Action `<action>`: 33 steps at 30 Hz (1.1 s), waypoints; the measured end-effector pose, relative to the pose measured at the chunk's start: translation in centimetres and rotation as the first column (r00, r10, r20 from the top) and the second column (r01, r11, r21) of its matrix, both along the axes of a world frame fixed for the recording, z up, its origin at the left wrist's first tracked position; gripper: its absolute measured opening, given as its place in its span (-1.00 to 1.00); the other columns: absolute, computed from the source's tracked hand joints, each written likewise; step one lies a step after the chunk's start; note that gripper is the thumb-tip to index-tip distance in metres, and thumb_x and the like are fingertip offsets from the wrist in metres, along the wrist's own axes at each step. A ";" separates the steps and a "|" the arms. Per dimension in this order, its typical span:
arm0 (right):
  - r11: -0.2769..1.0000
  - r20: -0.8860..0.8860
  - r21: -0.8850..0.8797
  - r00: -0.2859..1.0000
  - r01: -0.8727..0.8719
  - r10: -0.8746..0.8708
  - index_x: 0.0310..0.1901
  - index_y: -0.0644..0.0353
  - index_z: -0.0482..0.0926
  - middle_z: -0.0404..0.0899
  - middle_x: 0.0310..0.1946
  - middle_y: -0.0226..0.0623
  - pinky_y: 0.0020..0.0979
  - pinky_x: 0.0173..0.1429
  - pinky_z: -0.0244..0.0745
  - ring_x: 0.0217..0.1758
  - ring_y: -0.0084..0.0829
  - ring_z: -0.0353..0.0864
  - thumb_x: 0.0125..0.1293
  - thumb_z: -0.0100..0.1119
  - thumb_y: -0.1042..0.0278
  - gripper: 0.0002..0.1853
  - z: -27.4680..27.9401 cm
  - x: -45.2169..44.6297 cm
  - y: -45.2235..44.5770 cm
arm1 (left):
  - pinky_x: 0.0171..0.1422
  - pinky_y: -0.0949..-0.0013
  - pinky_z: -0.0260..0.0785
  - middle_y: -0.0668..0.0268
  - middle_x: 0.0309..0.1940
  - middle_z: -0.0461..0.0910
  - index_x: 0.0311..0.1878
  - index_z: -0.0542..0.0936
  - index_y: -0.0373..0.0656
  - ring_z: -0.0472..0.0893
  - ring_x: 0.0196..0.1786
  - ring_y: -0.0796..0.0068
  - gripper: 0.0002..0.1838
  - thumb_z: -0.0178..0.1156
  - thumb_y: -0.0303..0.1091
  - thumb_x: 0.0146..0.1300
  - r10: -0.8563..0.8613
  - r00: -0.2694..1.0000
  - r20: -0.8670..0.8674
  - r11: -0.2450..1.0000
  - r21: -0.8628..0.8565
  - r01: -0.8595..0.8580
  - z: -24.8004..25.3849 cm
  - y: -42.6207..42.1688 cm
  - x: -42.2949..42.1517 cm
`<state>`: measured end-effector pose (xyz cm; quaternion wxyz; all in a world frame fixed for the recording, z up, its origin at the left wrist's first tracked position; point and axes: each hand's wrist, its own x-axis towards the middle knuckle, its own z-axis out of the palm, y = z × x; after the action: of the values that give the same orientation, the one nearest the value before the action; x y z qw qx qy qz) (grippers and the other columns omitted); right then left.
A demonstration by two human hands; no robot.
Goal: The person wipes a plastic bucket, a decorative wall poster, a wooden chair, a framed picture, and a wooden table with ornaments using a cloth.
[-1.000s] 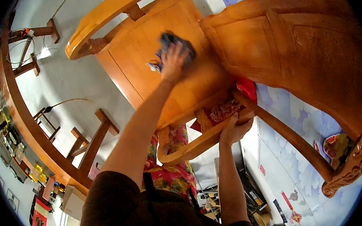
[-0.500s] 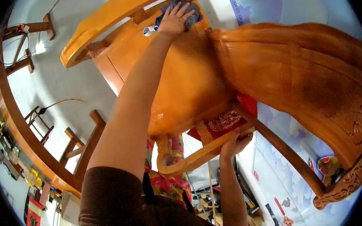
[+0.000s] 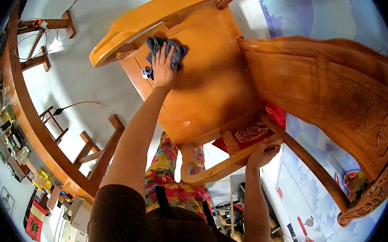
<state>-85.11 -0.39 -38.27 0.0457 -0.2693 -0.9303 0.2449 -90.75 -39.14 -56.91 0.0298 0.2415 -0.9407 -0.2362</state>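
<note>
My left hand (image 3: 164, 69) lies flat, fingers stretched out, on a crumpled dark grey and blue cloth (image 3: 180, 57). The cloth is pressed against the glossy wooden seat (image 3: 206, 77) of a large chair, near the edge at the left. A white tag (image 3: 144, 73) sticks out beside the hand. Lower right, my right hand (image 3: 262, 156) is closed round the chair's near armrest (image 3: 220, 168); part of its fingers is hidden by the wood.
The carved backrest (image 3: 313, 84) rises at the right, and the far armrest (image 3: 152, 17) curves along the top. Beneath the near armrest shows a red patterned cloth (image 3: 251, 134). At the left stands a long curved wooden table (image 3: 36, 128) with several small items and dark wooden legs.
My left hand and the cloth have moved from the seat's far corner toward me and the left. My right hand stays on the armrest. The view has shifted slightly.
</note>
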 end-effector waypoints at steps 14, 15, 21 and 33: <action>1.000 -0.033 -0.009 0.999 -0.004 0.004 0.41 0.31 0.20 0.44 0.23 -0.04 -0.25 0.35 0.31 0.24 -0.16 0.45 0.37 0.22 0.14 -0.30 -1.1 0.3 1.3 | 0.56 -0.10 -0.06 0.07 0.50 0.19 0.52 0.24 0.01 0.16 0.52 -0.07 -0.21 0.26 -0.33 0.18 -0.046 0.999 -0.003 0.998 -0.037 0.046 -1.0 -5.1 8.0; 1.000 -0.037 -0.013 0.999 -0.004 0.004 0.41 0.31 0.21 0.45 0.22 -0.05 -0.25 0.35 0.31 0.24 -0.17 0.45 0.37 0.22 0.14 -0.30 -1.0 0.3 1.1 | 0.56 -0.13 -0.05 0.10 0.53 0.14 0.52 0.24 0.02 0.15 0.52 -0.06 -0.23 0.25 -0.31 0.22 -0.024 0.998 -0.054 0.998 -0.065 0.020 -1.0 -4.1 10.8; 0.994 -0.075 -0.106 0.997 -0.026 0.018 0.44 0.26 0.19 0.33 0.33 0.05 -0.11 0.41 0.27 0.35 -0.01 0.38 0.35 0.21 -0.09 -0.20 -1.1 0.3 1.4 | 0.52 -0.25 -0.03 0.25 0.62 -0.06 0.55 0.21 0.11 -0.02 0.62 -0.02 -0.19 0.28 -0.49 0.25 0.132 0.991 -0.022 0.991 -0.013 -0.133 -0.1 -3.1 12.7; 0.998 0.030 0.022 0.998 0.060 -0.061 0.43 0.30 0.18 0.35 0.31 0.11 -0.11 0.42 0.25 0.34 0.05 0.38 0.32 0.20 -0.01 -0.20 -0.5 -0.1 0.6 | 0.63 -0.02 -0.14 0.21 0.48 0.26 0.48 0.30 0.09 0.17 0.55 0.17 -0.43 0.02 -0.24 0.40 -0.669 0.649 0.363 0.735 0.191 0.651 1.8 13.1 11.1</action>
<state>-85.24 0.24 -38.82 0.0416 -0.3007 -0.9248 0.2295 -79.69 -26.08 -55.14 -0.2600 -0.0727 -0.9429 -0.1953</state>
